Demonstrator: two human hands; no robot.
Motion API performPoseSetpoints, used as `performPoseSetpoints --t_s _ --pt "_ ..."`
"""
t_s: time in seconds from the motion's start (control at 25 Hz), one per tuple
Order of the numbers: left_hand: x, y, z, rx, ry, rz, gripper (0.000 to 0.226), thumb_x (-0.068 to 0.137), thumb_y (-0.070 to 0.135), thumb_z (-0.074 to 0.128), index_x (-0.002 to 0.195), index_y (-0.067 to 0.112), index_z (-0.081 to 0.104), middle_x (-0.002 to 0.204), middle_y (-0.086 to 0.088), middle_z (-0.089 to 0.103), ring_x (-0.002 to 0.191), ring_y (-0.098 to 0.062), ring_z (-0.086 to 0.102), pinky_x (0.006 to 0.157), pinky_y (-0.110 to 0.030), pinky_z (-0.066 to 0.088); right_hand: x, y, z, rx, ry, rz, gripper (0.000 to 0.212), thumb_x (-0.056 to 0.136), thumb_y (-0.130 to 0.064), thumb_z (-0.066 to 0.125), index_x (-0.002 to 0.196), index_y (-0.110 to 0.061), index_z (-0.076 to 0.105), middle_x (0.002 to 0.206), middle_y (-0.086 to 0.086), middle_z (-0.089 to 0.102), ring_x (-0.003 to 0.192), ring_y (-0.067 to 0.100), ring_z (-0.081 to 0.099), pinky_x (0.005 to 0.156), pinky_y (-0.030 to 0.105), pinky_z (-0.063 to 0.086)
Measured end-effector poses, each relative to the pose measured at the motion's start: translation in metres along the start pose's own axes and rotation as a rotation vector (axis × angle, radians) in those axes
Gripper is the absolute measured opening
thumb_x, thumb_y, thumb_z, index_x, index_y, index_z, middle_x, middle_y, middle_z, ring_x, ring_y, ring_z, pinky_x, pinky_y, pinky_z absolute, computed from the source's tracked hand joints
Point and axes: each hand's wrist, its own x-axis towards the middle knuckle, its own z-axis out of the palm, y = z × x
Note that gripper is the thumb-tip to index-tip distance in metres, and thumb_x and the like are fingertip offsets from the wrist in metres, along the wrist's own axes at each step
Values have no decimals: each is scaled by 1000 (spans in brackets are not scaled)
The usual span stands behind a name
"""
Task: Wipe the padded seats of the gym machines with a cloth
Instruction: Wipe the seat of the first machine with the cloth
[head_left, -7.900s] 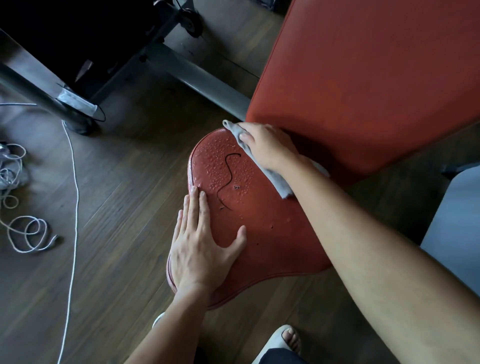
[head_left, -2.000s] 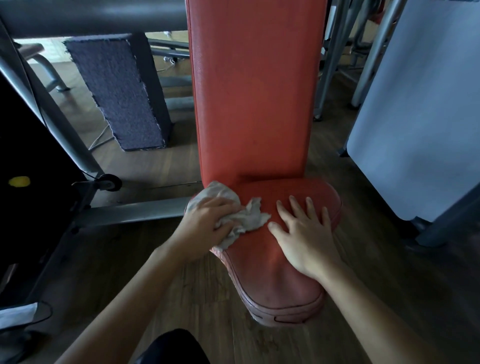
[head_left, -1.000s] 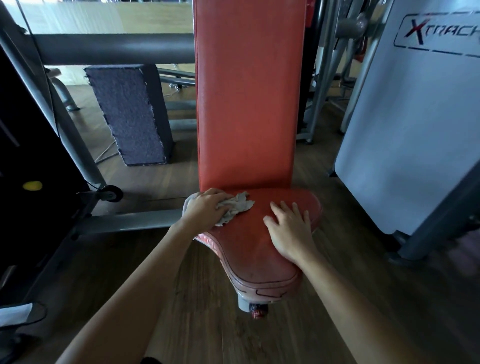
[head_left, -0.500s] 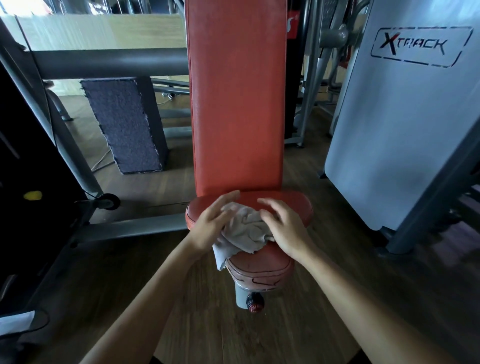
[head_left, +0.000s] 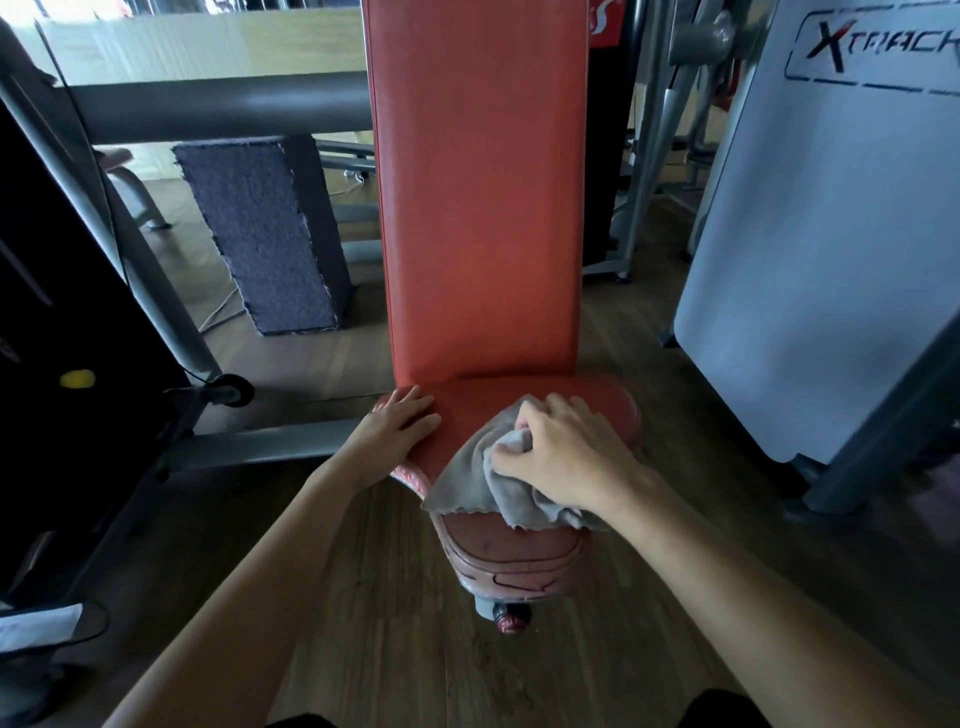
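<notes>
1. Cloth (head_left: 498, 483), grey and bunched, lies on the middle of the red padded seat (head_left: 470, 410). One loose corner trails toward the seat's front left edge. It sits there because this pad is the surface being wiped.
2. The right grip (head_left: 566, 452) is closed on a gathered fold of the cloth, fingers curled over it and palm bearing down. Bunching the fabric probably gives the hand a firm wad to push instead of a sheet that slides.
3. The left grip (head_left: 400, 431) is wide and holds nothing. Its fingers lie straight and flat on the seat's rear left corner, just beside the foot of the backrest (head_left: 478, 197). It looks like a brace, taking the leaning person's weight and keeping clear of the cloth's path.
4. The backrest stands upright directly behind the seat. The cloth is short of the seam where the two meet, so that strip likely needs a pass.
5. The seat's front nose (head_left: 519, 551) is cracked and worn, and lies bare below the cloth, with an adjustment knob (head_left: 511, 621) under it. Those cracks could snag loose fabric, so a lighter stroke suits there.
6. This seat seems to be in mid-wipe. A white machine panel (head_left: 821, 260) stands to the right, and no other seat shows.
</notes>
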Motion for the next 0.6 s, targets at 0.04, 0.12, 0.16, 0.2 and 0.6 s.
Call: performPoseSetpoints --t_s 0.04,0.12,0.16,0.2,0.6 --pt "-2 3 2 29 9 -6 64 96 56 53 152 25 43 165 1 24 155 -18 10 126 -40 7 2 2 3 40 25 -20 37 88 -50 50 106 -18 58 107 2 56 103 24 53 89 37 41" --pt "-5 7 6 80 27 -23 85 80 75 41 153 30 41 165 4 25 155 -16 10 126 -39 7 5 2 9 106 31 -113 34 94 -40 49 118 -21 64 118 2 61 113 22 53 94 28 35" --pt "-6 8 7 98 50 -30 93 74 80 32 152 32 40 165 5 26 155 -15 11 126 -39 7 5 2 13 104 35 -171 37 95 -42 48 123 -26 66 123 0 63 119 20 51 99 25 34" --pt "-5 7 9 119 67 -37 98 69 83 25 152 34 40 164 6 26 155 -15 12 126 -38 7 4 4 17 102 30 -208 42 94 -51 49 125 -30 67 127 -3 64 124 18 49 103 27 35" --pt "-12 -9 15 235 72 11 76 93 72 23 156 31 31 167 2 19 156 -19 7 126 -38 3 0 -2 33 59 124 -162 37 86 -63 52 105 -37 69 110 -11 61 114 11 54 86 35 51"
